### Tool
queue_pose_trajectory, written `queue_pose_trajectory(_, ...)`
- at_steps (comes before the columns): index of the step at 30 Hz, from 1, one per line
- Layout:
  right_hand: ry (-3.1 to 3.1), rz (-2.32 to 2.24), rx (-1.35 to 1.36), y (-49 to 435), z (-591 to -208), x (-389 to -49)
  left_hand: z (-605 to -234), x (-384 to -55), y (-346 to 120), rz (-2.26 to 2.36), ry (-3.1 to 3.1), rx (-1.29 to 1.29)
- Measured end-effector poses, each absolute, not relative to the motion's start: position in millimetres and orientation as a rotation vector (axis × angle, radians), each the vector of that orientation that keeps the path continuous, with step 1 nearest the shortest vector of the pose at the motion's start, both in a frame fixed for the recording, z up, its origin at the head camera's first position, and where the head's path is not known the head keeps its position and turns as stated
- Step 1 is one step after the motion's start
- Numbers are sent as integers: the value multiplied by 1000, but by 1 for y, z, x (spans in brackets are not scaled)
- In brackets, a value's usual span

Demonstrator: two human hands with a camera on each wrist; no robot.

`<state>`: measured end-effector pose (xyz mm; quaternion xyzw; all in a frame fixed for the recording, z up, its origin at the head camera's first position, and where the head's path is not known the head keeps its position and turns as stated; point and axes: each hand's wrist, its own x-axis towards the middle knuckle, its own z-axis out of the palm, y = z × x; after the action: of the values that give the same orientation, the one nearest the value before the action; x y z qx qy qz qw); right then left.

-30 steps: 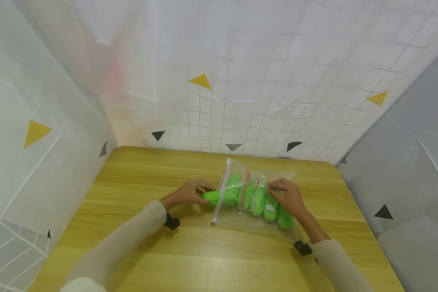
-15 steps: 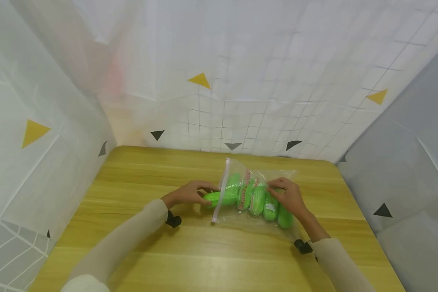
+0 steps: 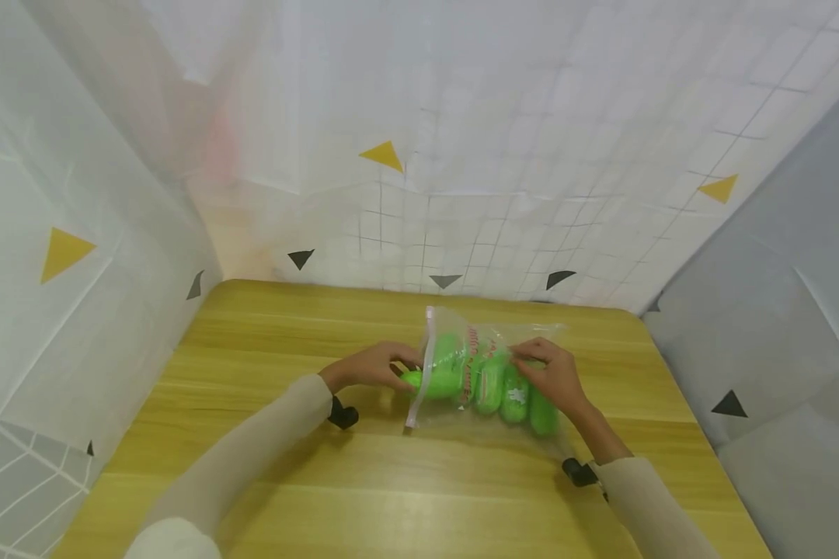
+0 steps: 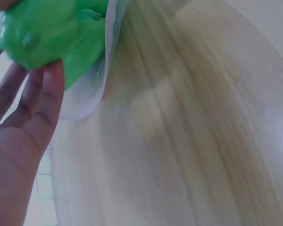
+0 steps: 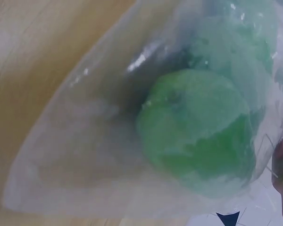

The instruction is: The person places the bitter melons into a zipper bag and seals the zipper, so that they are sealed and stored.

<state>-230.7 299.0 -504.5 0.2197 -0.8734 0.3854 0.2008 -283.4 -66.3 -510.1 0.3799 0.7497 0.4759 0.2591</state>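
Note:
On the wooden table (image 3: 391, 489) lies a clear zip bag (image 3: 534, 335) with several green toy cucumbers (image 3: 503, 388) packed side by side. Its open mouth with a white zip strip (image 3: 419, 373) faces left. My left hand (image 3: 376, 366) grips the end of one cucumber (image 3: 439, 382) that lies halfway through the mouth. In the left wrist view my fingers (image 4: 37, 103) touch that cucumber (image 4: 47, 33) beside the bag's edge (image 4: 104, 70). My right hand (image 3: 555, 376) pinches the bag's top film over the cucumbers. The right wrist view shows a cucumber end (image 5: 198, 127) through the plastic (image 5: 85, 155).
White sheets with grid lines and small triangles (image 3: 384, 155) wall in the table on the left, back and right. Bare wood stretches in front of the bag and to the left (image 3: 252, 341). Black wrist mounts (image 3: 342, 415) sit on both sleeves.
My left hand has moved right and pushed the cucumber deeper into the bag's mouth. The right hand has stayed on the bag.

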Motion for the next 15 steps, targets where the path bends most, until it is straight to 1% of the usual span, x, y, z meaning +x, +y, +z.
queue_pose_trajectory(6,-2452,1086,604,297,-501,-229,-509,-281,-54,1285,1993,1077)
queue_pose_trajectory(15,-2440,1093,621,295,-498,-230,-510,-276,-46,1375,1929,1038)
